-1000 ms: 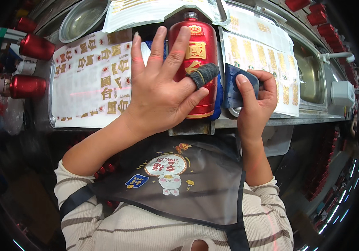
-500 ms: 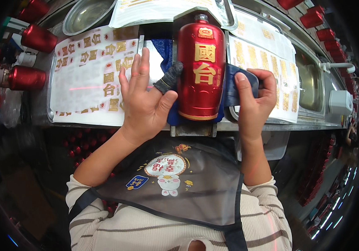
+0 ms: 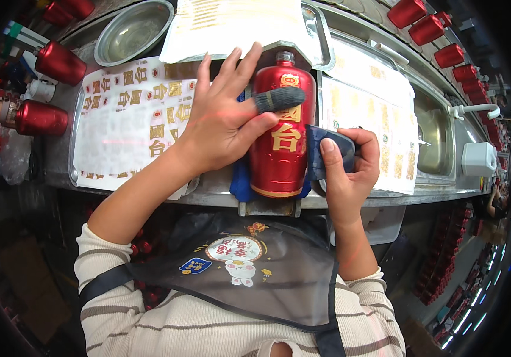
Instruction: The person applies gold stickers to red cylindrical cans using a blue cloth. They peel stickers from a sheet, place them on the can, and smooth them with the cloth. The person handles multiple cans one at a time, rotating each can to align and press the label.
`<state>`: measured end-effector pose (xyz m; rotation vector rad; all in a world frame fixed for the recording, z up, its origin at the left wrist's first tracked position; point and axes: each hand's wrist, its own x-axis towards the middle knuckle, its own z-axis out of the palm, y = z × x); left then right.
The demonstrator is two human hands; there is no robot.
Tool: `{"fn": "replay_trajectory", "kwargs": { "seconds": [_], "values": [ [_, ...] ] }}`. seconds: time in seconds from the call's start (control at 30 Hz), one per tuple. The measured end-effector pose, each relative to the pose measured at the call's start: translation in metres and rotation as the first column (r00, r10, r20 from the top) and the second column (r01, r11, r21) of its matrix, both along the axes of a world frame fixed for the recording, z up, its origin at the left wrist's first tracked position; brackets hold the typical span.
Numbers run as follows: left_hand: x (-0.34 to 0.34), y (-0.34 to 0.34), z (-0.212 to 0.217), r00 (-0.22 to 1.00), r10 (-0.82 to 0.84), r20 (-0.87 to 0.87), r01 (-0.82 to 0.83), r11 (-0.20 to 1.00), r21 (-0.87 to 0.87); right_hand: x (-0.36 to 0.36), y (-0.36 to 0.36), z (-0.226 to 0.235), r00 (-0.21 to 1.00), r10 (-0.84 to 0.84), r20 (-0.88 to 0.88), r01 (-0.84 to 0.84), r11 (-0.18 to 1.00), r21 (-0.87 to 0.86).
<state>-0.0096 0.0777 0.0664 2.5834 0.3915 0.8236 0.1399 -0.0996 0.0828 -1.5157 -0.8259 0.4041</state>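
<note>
A glossy red bottle (image 3: 279, 169) with gold lettering lies on its back in a metal cradle (image 3: 270, 207) lined with blue cloth (image 3: 241, 181), its neck pointing away from me. My left hand (image 3: 222, 125) has its fingers spread, and its index finger, in a dark knitted finger cover (image 3: 280, 99), lies over the upper gold character. The left thumb is beside that lettering; whether it presses on the bottle I cannot tell. Close by the bottle's right side, my right hand (image 3: 353, 172) pinches a flat dark-blue scraper-like pad (image 3: 330, 156) between thumb and fingers.
Sheets of gold and red decals (image 3: 118, 128) lie on a tray to the left, with more decal sheets (image 3: 380, 131) to the right. A metal bowl (image 3: 133, 33) stands at the back left. At the right are a sink (image 3: 437, 128) and white jug (image 3: 479, 159). Red bottles (image 3: 41, 118) stand at both sides.
My left hand has moved right and away from me, bringing its covered finger from the bottle's left edge onto the lettering. The right hand still holds the pad. The whole view has shifted slightly.
</note>
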Motion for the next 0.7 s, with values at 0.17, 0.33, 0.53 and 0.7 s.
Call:
{"fn": "replay_trajectory", "kwargs": {
  "seconds": [0.17,0.33,0.53,0.7],
  "values": [
    [-0.018,0.0,-0.011,0.999,0.044,0.021,-0.041,0.994,-0.102,-0.002,0.002,0.0,0.998,-0.006,0.064,0.005,1.0,0.017],
    [0.01,0.006,0.002,0.996,0.037,0.077,-0.035,0.999,-0.019,0.0,0.0,-0.001,0.995,-0.002,0.101,0.002,1.0,0.002],
    [0.033,0.016,-0.005,0.993,0.036,0.11,0.006,0.932,-0.363,0.001,0.002,-0.002,0.999,0.0,0.046,0.0,1.0,0.002],
    [0.009,-0.009,-0.006,0.994,0.009,0.105,-0.018,0.997,0.081,0.014,-0.002,0.008,0.989,-0.031,0.145,0.026,0.999,0.034]
  ]
}}
